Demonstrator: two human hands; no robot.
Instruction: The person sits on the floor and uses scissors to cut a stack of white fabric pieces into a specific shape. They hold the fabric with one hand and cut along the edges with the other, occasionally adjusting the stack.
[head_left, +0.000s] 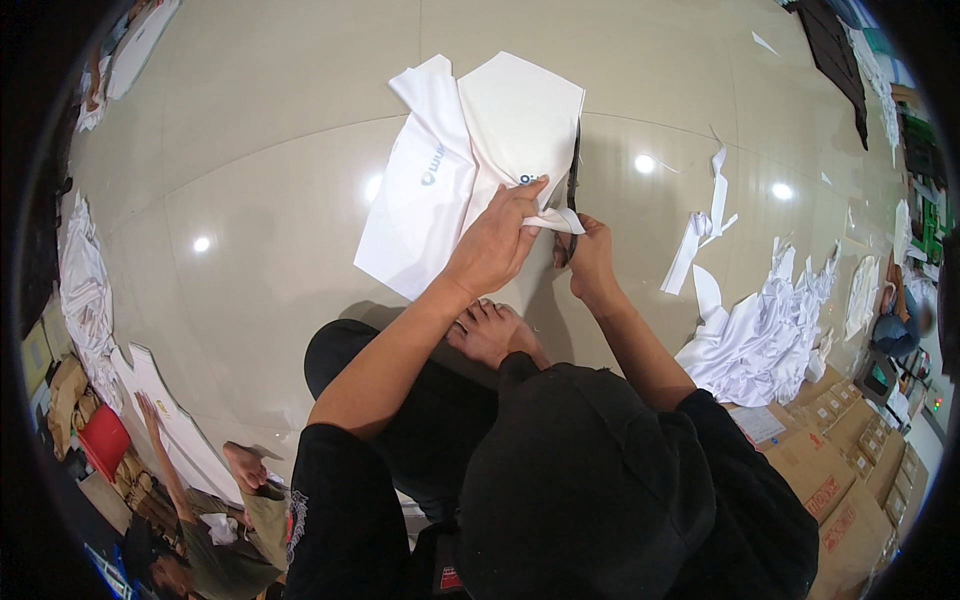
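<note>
White fabric panels with small blue printing lie on the tiled floor in front of me. On the left, one panel is partly folded over at its top. My left hand is closed on the right part of the fabric, its fingers gathering a curled strip at the edge. My right hand grips dark scissors, whose long blades point away from me along the fabric's right edge. How far the blades are apart is hard to see.
Cut white strips lie to the right, beside a heap of white fabric. Cardboard boxes stand at the lower right. At the lower left, another person's hand rests on a long white piece. A bare foot is close below my left hand.
</note>
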